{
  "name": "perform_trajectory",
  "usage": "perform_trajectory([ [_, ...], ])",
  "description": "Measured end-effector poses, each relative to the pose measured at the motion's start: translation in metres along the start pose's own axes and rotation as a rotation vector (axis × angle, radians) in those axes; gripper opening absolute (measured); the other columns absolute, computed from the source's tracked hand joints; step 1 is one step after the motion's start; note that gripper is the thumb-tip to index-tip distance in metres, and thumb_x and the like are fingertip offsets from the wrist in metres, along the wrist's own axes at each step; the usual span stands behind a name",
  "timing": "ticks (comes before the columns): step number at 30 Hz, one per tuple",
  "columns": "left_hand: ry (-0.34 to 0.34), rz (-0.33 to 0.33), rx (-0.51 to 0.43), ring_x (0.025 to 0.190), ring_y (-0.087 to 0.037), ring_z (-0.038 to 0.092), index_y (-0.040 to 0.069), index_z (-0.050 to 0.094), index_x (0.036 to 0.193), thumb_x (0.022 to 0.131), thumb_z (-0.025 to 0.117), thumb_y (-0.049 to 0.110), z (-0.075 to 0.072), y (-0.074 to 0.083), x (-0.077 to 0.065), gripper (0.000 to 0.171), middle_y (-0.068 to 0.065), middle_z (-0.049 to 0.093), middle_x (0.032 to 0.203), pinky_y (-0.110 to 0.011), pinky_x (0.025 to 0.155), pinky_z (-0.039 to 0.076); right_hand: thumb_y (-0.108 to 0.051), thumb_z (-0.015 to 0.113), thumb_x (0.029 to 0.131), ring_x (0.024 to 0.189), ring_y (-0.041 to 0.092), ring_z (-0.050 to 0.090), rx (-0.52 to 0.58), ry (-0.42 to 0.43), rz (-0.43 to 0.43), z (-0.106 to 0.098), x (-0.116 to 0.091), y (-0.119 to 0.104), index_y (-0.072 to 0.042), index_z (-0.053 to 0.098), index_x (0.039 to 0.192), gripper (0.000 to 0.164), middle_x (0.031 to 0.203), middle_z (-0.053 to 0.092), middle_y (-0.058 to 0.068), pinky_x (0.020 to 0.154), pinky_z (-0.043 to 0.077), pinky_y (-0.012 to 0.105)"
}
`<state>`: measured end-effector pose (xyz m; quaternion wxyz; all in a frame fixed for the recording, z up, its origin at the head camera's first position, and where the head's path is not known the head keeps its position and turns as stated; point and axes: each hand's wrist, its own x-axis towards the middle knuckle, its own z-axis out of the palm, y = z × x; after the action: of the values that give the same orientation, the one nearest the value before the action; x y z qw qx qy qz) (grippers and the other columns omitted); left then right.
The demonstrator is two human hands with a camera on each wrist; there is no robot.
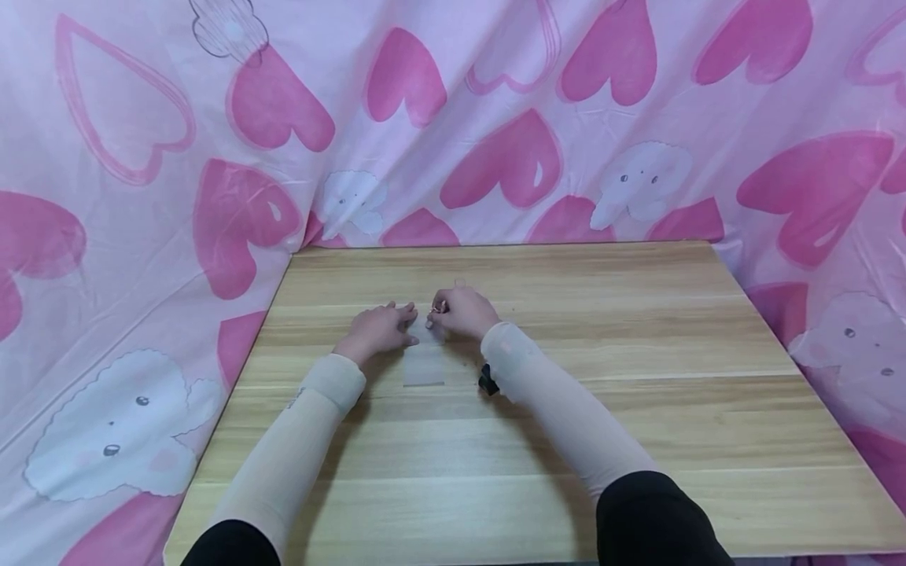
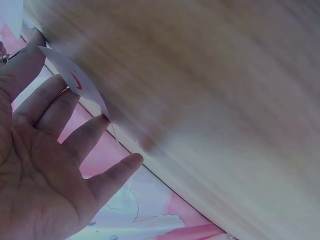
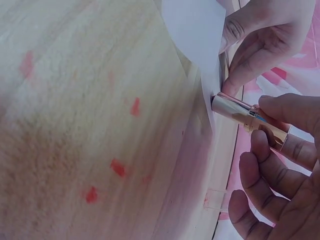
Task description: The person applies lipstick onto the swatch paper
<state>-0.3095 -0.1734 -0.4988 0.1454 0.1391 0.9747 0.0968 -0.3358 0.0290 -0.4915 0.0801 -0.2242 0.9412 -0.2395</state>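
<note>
A thin white sheet of paper (image 1: pixel 424 365) lies lengthwise on the table between the hands. My left hand (image 1: pixel 380 328) rests at its left edge with extended fingers; in the left wrist view the sheet (image 2: pixel 82 85) bows up against the fingertips and shows a small red mark. My right hand (image 1: pixel 465 312) pinches a shiny gold and silver lipstick tube (image 3: pixel 245 116) between thumb and fingers. The tube's far end meets the paper (image 3: pixel 195 30), close to the left fingertips. What comes out of that end is hidden.
Red smears (image 3: pixel 118 168) mark the surface in the right wrist view. A small clear square piece (image 3: pixel 215 200) lies beyond the right fingers. A black object (image 1: pixel 487 380) sits under the right wrist. Pink heart-patterned cloth (image 1: pixel 501 161) hangs around the wooden table (image 1: pixel 672 354).
</note>
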Motion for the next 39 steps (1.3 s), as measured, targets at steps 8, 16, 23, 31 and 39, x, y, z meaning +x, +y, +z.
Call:
perform_trajectory([
  [8,0.004,-0.008,-0.006,0.142,-0.034,0.036,0.031,0.043,0.144,0.084,0.067,0.053,0.001,-0.001,0.002,0.068,-0.002,0.037,0.155,-0.061,0.103,0.04,-0.039,0.067,0.089,0.075,0.011,0.061,0.016,-0.026,-0.028,0.001,-0.006,0.001,-0.021,0.068,0.096,0.019,0.085,0.067,-0.007,0.068,0.051,0.03],
  [16,0.014,-0.006,-0.021,0.144,-0.033,0.034,0.03,0.044,0.144,0.085,0.068,0.051,0.0,-0.001,0.001,0.067,-0.001,0.037,0.155,-0.061,0.104,0.04,-0.039,0.068,0.088,0.078,0.012,0.061,0.05,-0.047,-0.004,0.001,-0.017,0.001,-0.021,0.067,0.098,0.02,0.086,0.067,-0.006,0.074,0.051,0.032],
  [23,0.006,0.006,-0.038,0.146,-0.032,0.03,0.029,0.046,0.143,0.084,0.068,0.05,-0.002,-0.001,0.001,0.066,0.008,0.034,0.156,-0.064,0.107,0.033,-0.039,0.067,0.089,0.079,0.013,0.062,0.063,-0.051,0.003,0.0,-0.023,0.002,-0.022,0.066,0.098,0.019,0.087,0.067,-0.006,0.075,0.051,0.033],
  [31,-0.007,0.005,-0.034,0.146,-0.031,0.029,0.029,0.045,0.143,0.085,0.067,0.051,-0.002,0.001,0.001,0.066,0.009,0.033,0.156,-0.063,0.107,0.033,-0.036,0.067,0.089,0.077,0.012,0.062,0.056,-0.047,-0.009,-0.002,-0.028,0.002,-0.022,0.067,0.102,0.02,0.085,0.067,-0.007,0.073,0.052,0.031],
  [39,0.059,0.027,0.06,0.141,-0.031,0.039,0.027,0.049,0.141,0.085,0.067,0.052,0.001,0.003,-0.001,0.064,0.006,0.04,0.153,-0.067,0.11,0.026,-0.037,0.066,0.09,0.077,0.009,0.062,0.073,0.0,-0.069,-0.008,-0.038,0.0,-0.022,0.067,0.099,0.018,0.084,0.068,-0.008,0.073,0.053,0.03],
])
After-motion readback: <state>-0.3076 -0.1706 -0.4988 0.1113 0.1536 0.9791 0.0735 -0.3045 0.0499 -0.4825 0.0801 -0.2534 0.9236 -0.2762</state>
